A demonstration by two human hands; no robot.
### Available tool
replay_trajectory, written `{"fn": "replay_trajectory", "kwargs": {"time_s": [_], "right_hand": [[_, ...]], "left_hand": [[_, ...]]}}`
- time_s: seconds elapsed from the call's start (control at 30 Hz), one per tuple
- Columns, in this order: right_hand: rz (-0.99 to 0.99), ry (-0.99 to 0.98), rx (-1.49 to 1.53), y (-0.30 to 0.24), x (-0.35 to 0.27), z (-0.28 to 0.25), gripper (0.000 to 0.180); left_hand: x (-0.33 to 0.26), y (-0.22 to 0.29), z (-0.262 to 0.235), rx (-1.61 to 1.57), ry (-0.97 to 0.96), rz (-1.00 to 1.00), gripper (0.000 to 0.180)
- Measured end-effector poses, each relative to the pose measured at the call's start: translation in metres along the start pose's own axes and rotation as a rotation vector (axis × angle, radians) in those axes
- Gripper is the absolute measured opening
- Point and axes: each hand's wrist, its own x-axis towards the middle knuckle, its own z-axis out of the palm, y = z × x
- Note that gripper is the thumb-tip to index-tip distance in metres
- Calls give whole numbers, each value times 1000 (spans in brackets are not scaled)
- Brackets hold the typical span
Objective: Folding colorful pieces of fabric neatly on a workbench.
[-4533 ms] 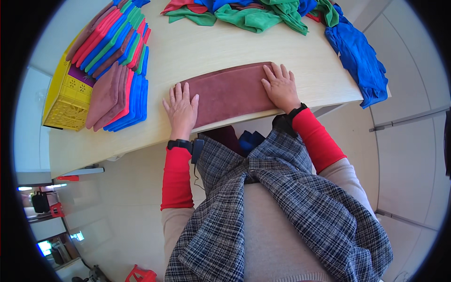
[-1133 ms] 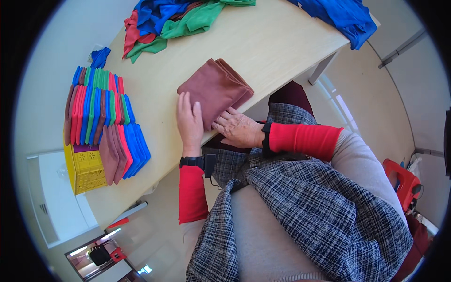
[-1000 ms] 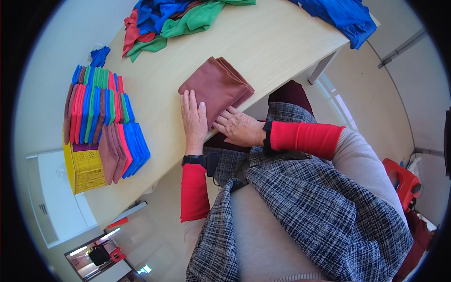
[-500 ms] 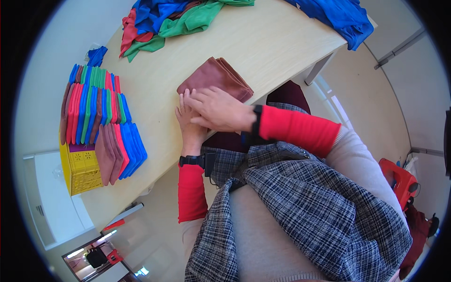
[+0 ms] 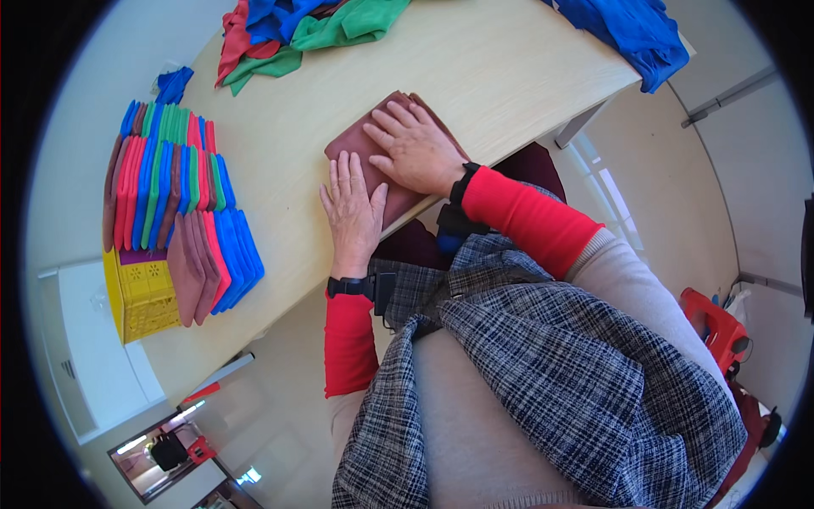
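A folded brown cloth [image 5: 373,136] lies at the table's near edge under both of my hands. My left hand [image 5: 353,204] rests on its left part, palm down, fingers stretched toward the far side. Flat on the right part of the cloth is my right hand [image 5: 415,148], its fingers spread. The hands are apart, and neither grips anything. Layered folds show along the cloth's far right side.
Folded red, blue, green and brown cloths [image 5: 157,191] stand in rows in and around a yellow crate [image 5: 153,297] at left. Loose cloths [image 5: 348,25] lie heaped at the table's far side. A blue cloth [image 5: 627,38] hangs over the right corner of the table [image 5: 509,76].
My right hand has moved off my left hand, to the right and away from me, and now lies spread on the brown cloth. My left fingers have straightened onto the cloth.
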Motion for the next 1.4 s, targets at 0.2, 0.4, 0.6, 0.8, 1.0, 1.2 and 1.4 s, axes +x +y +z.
{"fn": "replay_trajectory", "kwargs": {"time_s": [0.2, 0.4, 0.6, 0.8, 1.0, 1.2, 1.4], "right_hand": [[25, 10, -36, 2, -2, -1, 55], [23, -2, -41, 3, -1, 1, 54], [9, 24, -51, 4, -1, 4, 53], [20, 12, -51, 3, -3, 0, 52], [10, 8, -57, 4, -2, 0, 51], [19, 9, -38, 2, -2, -2, 53], [29, 1, -29, 2, -1, -1, 55]], "left_hand": [[-1, -3, -9, -89, 23, -63, 70], [5, 29, -5, -59, 106, 34, 72], [-10, 36, -5, -41, 51, 94, 74], [-25, 33, -5, -28, 21, 50, 71], [-22, 16, -9, -77, -28, 21, 66], [27, 1, -6, -68, 71, 5, 65], [32, -3, 9, -27, 12, -93, 64]]}}
